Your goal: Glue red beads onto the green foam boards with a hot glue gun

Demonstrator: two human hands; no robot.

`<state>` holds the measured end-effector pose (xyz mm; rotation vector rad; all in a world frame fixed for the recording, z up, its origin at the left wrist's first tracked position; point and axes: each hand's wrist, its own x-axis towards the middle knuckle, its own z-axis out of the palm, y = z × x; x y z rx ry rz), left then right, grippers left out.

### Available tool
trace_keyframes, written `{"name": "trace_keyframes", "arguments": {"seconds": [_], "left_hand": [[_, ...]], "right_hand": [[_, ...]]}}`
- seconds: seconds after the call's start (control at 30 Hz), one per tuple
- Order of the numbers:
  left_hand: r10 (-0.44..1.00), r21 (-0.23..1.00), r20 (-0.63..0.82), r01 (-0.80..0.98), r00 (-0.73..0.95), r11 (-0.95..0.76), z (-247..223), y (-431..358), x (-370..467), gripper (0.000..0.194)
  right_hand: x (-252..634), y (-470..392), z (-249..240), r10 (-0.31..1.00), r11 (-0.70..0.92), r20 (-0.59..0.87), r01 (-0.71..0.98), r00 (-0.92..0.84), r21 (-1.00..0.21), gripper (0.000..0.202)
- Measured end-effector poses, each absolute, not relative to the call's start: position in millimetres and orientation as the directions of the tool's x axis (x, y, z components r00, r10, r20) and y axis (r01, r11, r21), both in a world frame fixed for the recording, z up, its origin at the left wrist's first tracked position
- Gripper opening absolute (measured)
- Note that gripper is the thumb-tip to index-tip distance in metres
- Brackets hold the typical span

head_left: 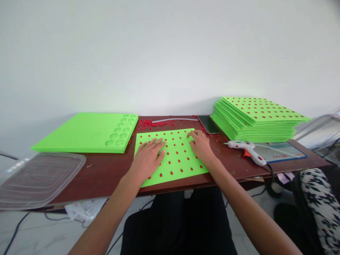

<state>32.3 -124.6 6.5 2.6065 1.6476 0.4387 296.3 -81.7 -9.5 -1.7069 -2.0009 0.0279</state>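
Note:
In front of me on the brown table lies a bright green sheet [175, 148] dotted with rows of small red pieces. My left hand [148, 157] rests flat on its left side, fingers spread. Over the right part of the sheet, my right hand [200, 145] has bent fingers, the fingertips touching down near the upper right dots. Whether a small piece sits under those fingertips cannot be seen. Loose red pieces [148, 124] are scattered behind the sheet, beside a whitish glue stick [175, 119].
A stack of plain green sheets [79, 131] stands at left, a tall stack of dotted sheets [255, 120] at right. A phone [209, 124] lies behind my right hand. A white glue gun [248, 150] with a cord rests at right. A clear plastic lid [39, 177] overhangs the front left edge.

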Motion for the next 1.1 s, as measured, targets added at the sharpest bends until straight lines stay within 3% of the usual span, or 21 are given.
{"name": "trace_keyframes", "arguments": {"seconds": [0.9, 1.1], "left_hand": [[0.890, 0.185, 0.218, 0.879, 0.400, -0.440, 5.9, -123.7, 31.9, 0.048], [0.888, 0.199, 0.231, 0.874, 0.397, -0.443, 5.1, -123.4, 31.5, 0.048]], "right_hand": [[296.5, -81.6, -9.3, 0.934, 0.208, 0.348, 0.916, -0.082, -0.342, 0.039], [296.6, -81.3, -8.0, 0.929, 0.210, 0.364, 0.903, -0.064, -0.376, 0.027]]}}
